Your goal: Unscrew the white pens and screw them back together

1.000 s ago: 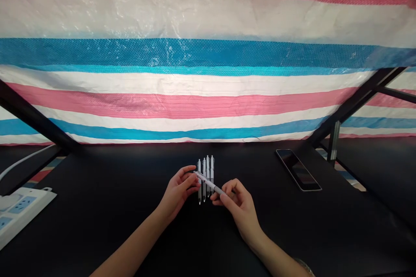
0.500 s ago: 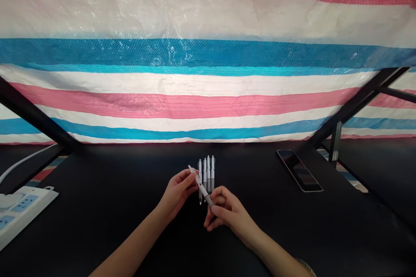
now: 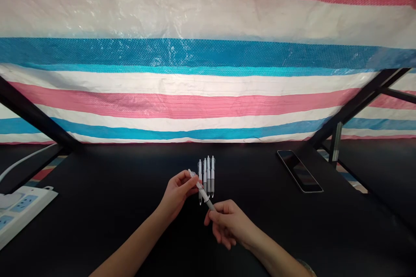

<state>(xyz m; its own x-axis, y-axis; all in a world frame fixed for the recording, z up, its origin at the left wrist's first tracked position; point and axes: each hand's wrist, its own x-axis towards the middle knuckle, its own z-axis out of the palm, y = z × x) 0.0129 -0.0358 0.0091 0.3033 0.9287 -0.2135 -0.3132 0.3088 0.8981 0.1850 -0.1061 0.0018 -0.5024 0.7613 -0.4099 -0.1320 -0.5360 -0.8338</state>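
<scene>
A white pen with a grey grip (image 3: 203,194) is held slantwise between both hands, above the black table (image 3: 130,181). My left hand (image 3: 178,190) pinches its upper white end between thumb and fingers. At the lower grey end, my right hand (image 3: 229,220) grips it with thumb and forefinger, the other fingers loosely curled below. Just beyond the hands, several similar white and grey pens (image 3: 208,175) lie side by side on the table. The leftmost of them is partly covered by my left fingertips.
A dark phone (image 3: 299,171) lies on the right side of the table. On the left is a white power strip (image 3: 29,210) with a cable. Black metal bars (image 3: 39,114) slope down at both sides, before a striped sheet (image 3: 195,82).
My right hand has moved slightly down and to the right, its lower fingers opening out more. The held pen has shifted slightly downward with it. My left hand stays nearly in place.
</scene>
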